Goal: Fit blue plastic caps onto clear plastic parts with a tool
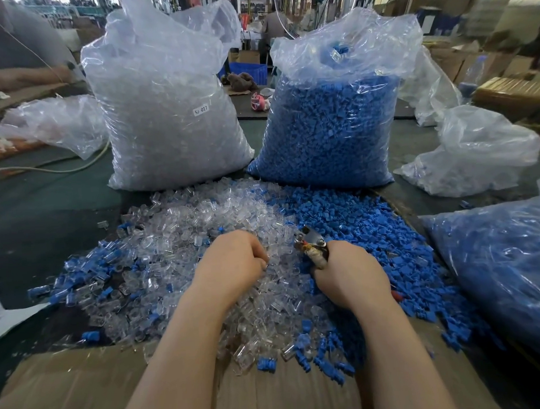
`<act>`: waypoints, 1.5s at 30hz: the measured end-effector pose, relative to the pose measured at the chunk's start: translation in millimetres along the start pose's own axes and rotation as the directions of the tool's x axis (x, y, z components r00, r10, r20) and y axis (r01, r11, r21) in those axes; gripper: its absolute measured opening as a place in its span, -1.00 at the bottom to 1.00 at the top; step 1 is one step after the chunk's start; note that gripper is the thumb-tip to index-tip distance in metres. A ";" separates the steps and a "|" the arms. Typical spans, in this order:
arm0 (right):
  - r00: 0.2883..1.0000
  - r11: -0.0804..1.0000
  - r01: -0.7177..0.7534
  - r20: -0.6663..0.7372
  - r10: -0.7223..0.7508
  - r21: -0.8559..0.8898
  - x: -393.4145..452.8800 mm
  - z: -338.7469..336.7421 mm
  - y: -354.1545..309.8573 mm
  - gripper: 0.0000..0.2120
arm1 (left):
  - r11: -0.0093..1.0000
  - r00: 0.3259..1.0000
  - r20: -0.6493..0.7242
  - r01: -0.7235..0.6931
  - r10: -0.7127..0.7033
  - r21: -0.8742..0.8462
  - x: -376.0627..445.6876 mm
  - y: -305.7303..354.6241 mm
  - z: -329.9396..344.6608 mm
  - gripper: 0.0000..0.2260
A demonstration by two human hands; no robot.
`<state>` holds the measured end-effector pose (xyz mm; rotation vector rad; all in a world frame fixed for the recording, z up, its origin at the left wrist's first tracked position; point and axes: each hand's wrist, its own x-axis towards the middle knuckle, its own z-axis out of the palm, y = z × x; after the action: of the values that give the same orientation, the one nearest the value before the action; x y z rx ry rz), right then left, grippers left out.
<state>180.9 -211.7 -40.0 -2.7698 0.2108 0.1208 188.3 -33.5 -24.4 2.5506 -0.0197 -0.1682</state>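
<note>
My right hand (351,278) is wrapped around the tool (313,244), fingers curled tight on its cloth-bound handle, and its metal head pokes up and to the left from my fist, just above the seam where the two heaps meet. The tool's jaws are too small and blurred for me to tell how they stand. My left hand (234,260) sits knuckles up on the clear plastic parts (202,237), its fingers curled down into the heap; I cannot tell whether they hold a piece or not, since the fingertips are buried.

The clear parts lie in a loose mound in front of me, spreading left and center, while the blue caps (370,231) pile up on the right, touching and mixing with the clear ones along the middle. Pieces with blue and clear joined lie scattered at the left edge and near my forearms. All of it rests on a cardboard sheet (70,388) laid on the dark green table (42,212).

Behind the heaps stand two tall plastic sacks side by side: the sack of clear parts (167,116) on the left, bearing a small white label, and the sack of blue caps (330,125) on the right, its top open. Another bag of blue pieces (503,272) lies at my right, and crumpled clear bags (475,154) sit beyond it.
</note>
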 end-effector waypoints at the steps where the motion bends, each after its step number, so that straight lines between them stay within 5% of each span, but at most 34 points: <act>1: 1.000 1.000 -0.007 -0.006 0.007 0.000 -0.2 0.5 -0.2 -0.84 | 1.000 1.000 -0.009 0.008 -0.008 -0.010 0.5 -0.8 -0.2 -0.82; 6: 0.997 0.999 -0.031 -0.070 0.033 0.021 0.5 2.6 -0.1 -0.81 | 1.000 0.999 -0.031 0.012 -0.011 0.026 0.7 -0.3 0.1 -0.97; 12: 0.989 0.994 -0.027 -0.145 0.042 0.102 1.9 2.4 -0.7 -0.78 | 0.995 0.996 -0.079 0.041 -0.034 0.089 2.6 -0.9 3.6 -0.87; 16: 0.991 0.974 0.019 -0.136 0.012 0.226 3.4 2.1 -0.3 -0.81 | 0.995 0.978 -0.205 0.006 -0.026 -0.099 2.6 1.6 3.2 -0.85; 21: 0.984 0.825 0.099 -0.177 0.001 0.557 1.5 -3.3 -3.8 -0.89 | 0.892 0.981 -0.185 -0.033 -0.057 -0.450 3.0 6.2 4.0 -0.90; 27: 0.973 0.740 0.157 -0.230 -0.003 0.654 -0.8 -4.8 -6.0 -0.90 | 0.837 0.990 -0.134 -0.029 -0.054 -0.546 2.4 5.3 3.1 -0.92; 33: 0.971 0.761 0.167 -0.238 -0.017 0.627 0.6 -2.8 -5.2 -0.91 | 0.968 0.970 -0.241 -0.031 -0.031 -0.249 5.4 -2.4 4.1 -0.88; 37: 0.971 0.743 0.181 -0.237 -0.031 0.645 1.0 -0.4 -6.1 -0.90 | 0.996 0.993 -0.115 -0.041 0.032 -0.083 5.5 -2.1 6.7 -0.69; 45: 0.961 0.780 0.185 -0.276 -0.016 0.598 1.0 1.4 -7.7 -0.91 | 0.999 0.988 -0.147 -0.039 0.034 -0.029 6.0 -2.6 12.3 -0.81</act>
<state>183.1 -204.2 -38.8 -2.1124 0.1320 -0.2930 192.7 -38.4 -36.6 2.5224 -0.0069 0.0337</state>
